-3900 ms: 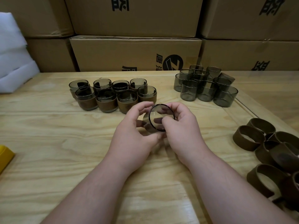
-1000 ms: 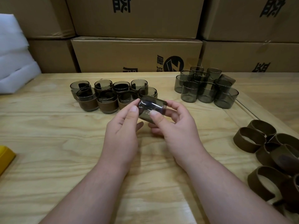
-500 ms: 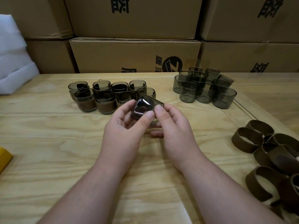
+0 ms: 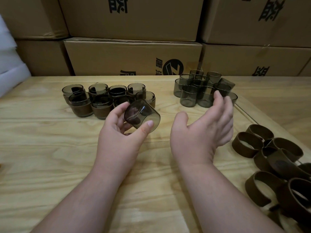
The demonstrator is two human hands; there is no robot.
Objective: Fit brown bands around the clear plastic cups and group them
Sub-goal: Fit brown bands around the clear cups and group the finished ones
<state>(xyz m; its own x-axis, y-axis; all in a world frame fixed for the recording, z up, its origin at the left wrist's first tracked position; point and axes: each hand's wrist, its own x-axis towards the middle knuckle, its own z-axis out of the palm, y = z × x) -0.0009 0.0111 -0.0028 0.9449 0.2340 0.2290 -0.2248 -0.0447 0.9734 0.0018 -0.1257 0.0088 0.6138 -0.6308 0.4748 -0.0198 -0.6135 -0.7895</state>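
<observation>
My left hand (image 4: pixel 119 132) holds a smoky clear plastic cup (image 4: pixel 142 116) tilted on its side, thumb and fingers curled round it above the wooden table (image 4: pixel 50 148). It carries no band. My right hand (image 4: pixel 205 130) hovers empty to the right, fingers loosely extended and a little blurred. Several banded cups (image 4: pixel 101 101) stand grouped at the back left. Several bare cups (image 4: pixel 200 91) cluster at the back right, just beyond my right fingertips. Loose brown bands (image 4: pixel 272 158) lie in a heap at the right edge.
Stacked cardboard boxes (image 4: pixel 133 58) wall off the far side of the table. White foam sheets (image 4: pixel 10 61) sit at the far left. A seam in the tabletop (image 4: pixel 247 115) runs diagonally between the bare cups and the bands.
My right hand has let go of the cup and swung right, toward the bare cups and bands. The left hand alone keeps the cup, now tilted further.
</observation>
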